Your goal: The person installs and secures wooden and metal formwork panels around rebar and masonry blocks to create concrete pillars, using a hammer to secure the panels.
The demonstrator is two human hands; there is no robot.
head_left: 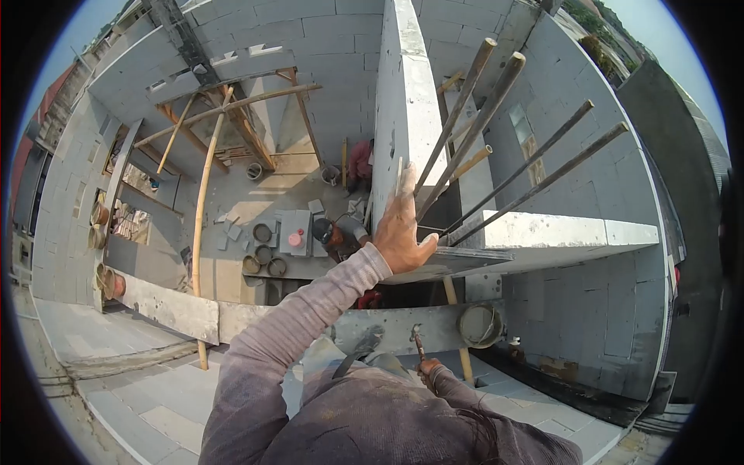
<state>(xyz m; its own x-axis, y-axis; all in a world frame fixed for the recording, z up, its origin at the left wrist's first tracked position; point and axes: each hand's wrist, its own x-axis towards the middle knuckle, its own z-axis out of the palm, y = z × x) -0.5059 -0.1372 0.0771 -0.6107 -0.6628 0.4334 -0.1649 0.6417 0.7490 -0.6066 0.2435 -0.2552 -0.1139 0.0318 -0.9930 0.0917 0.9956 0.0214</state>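
My left hand (403, 232) reaches forward with its fingers stretched out, resting against the end of a light block wall (415, 85), near the corner beside upright steel bars (473, 112). Low in the view, near my body, my right hand (428, 366) is wrapped round the handle of a hammer (419, 341), whose head points up and away from me. A bucket of grey mix (480, 325) stands on the plank (403, 329) to the right of the hammer.
Below, a co-worker in a dark cap (323, 230) is beside several round buckets (263, 232); another person in red (359, 161) is by the wall. Bamboo poles (203, 209) stand at the left. A block wall (573, 232) runs right from the steel bars.
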